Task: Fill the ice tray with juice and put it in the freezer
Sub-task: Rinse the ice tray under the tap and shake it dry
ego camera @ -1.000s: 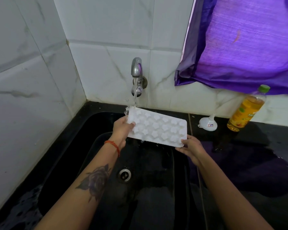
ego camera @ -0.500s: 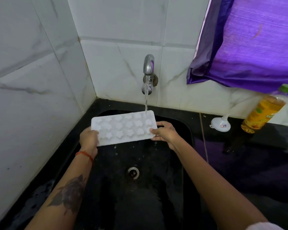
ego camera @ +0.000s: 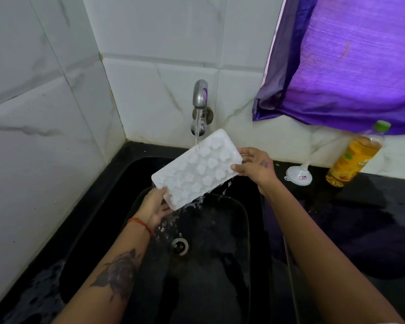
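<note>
At the centre of the frame, the ice tray (ego camera: 195, 168) is being rinsed under the tap (ego camera: 199, 94), tilted over the sink (ego camera: 220, 265). Every mould should be passed through the stream, then drained. It is being gripped at opposite ends: lower corner by the left hand (ego camera: 155, 206), upper end by the right hand (ego camera: 255, 166), fingers curled round its edges.

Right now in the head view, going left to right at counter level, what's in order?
left hand → ice tray → right hand → white funnel → juice bottle
</note>
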### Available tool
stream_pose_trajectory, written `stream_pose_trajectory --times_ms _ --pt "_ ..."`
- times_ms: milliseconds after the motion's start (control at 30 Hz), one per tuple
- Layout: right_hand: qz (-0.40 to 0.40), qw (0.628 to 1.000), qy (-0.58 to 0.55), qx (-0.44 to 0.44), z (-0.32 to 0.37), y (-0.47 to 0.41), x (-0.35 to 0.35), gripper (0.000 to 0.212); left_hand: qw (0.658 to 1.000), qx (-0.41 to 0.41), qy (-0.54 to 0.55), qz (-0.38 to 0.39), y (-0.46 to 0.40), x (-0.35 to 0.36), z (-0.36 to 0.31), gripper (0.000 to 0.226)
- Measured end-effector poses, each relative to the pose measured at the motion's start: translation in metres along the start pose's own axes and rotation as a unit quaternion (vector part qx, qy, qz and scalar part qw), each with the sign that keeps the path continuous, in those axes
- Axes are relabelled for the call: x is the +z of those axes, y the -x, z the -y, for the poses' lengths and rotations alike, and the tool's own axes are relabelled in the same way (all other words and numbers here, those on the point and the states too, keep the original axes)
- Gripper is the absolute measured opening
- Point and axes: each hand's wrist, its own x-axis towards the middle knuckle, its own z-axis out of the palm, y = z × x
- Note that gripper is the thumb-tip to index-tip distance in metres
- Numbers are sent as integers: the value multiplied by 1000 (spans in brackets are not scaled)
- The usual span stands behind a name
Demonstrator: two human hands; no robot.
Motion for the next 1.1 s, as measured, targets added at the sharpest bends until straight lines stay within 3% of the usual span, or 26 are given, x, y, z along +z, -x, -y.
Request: stream_pose_trajectory --times_ms 100,200,300,367,433,533,667,800,967,1100 --pt "-14 999 -43 9 -18 9 -16 41 995 12 96 40 3 16 -7 31" --pt "-42 985 -157 52 -34 21 -21 38 986 26 156 52 1 24 -12 54" --pt "-38 931 -347 107 -50 29 -23 30 979 42 197 36 -1 22 -16 60" --pt "-35 885 -441 142 -56 31 -23 31 975 58 214 25 -1 19 -18 42" --pt "-22 895 -416 157 -59 31 -21 35 973 70 215 40 -1 16 -19 17" --pt "-20 930 -333 152 -64 28 -22 35 976 83 180 94 -1 17 -17 16" --pt "-40 950 -267 156 -71 24 -41 55 978 104 89 159 4 27 -18 32" --pt "-63 970 -188 143 -81 22 -52 60 974 107 37 197 0 33 -17 48" --pt "-62 986 -124 95 -72 18 -34 47 978 124 32 167 -4 24 -23 56" --pt "-54 995 -43 73 -51 7 -2 45 990 128 25 61 -9 6 -28 37"
